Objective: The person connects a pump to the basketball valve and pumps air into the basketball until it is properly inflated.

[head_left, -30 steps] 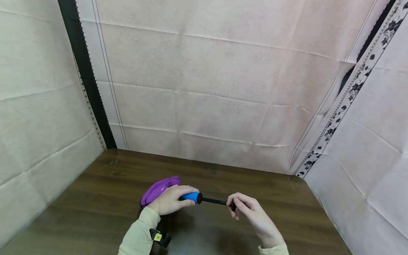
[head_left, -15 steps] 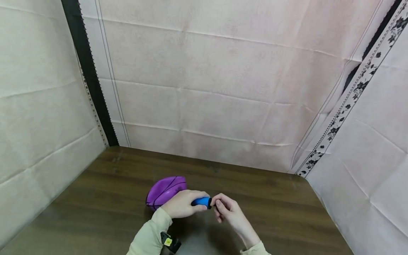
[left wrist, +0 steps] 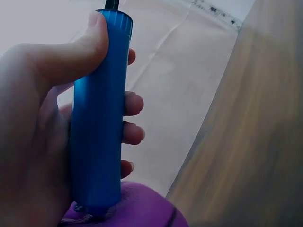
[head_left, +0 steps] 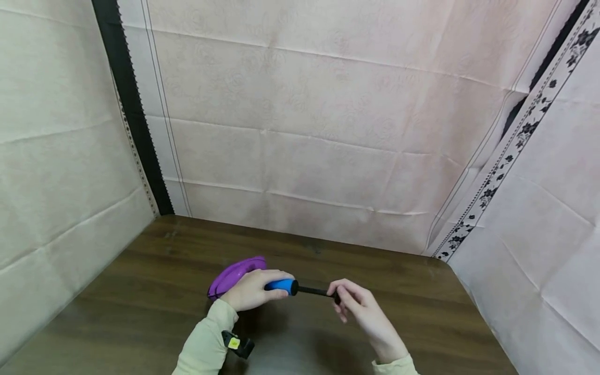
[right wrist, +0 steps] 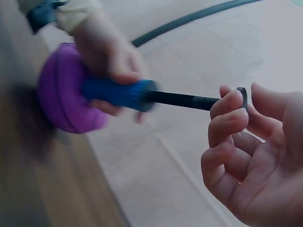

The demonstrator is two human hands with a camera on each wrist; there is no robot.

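Note:
A hand pump with a blue barrel [head_left: 280, 286] lies level above the table, gripped by my left hand [head_left: 250, 289]. In the left wrist view, the thumb lies along the barrel [left wrist: 98, 132] near its top, with fingers wrapped behind. At the barrel's end sits a partly collapsed purple ball [head_left: 232, 278] with black lines; its wall [right wrist: 61, 92] is dented in around the pump. The black plunger rod [head_left: 313, 291] is drawn well out. My right hand [head_left: 358, 307] pinches its black end cap [right wrist: 243, 98] between thumb and curled fingers.
Below the hands spreads a brown wood-grain table [head_left: 154, 291]. Pale cloth walls [head_left: 300, 104] enclose it at the back and both sides. A black wrist strap device [head_left: 238, 344] is worn on the left sleeve.
The plunger went fully in half a second ago, hands close together; now it is drawn out again, right hand moved right, left hand and ball slightly left. The ball's dent shows deeper again.

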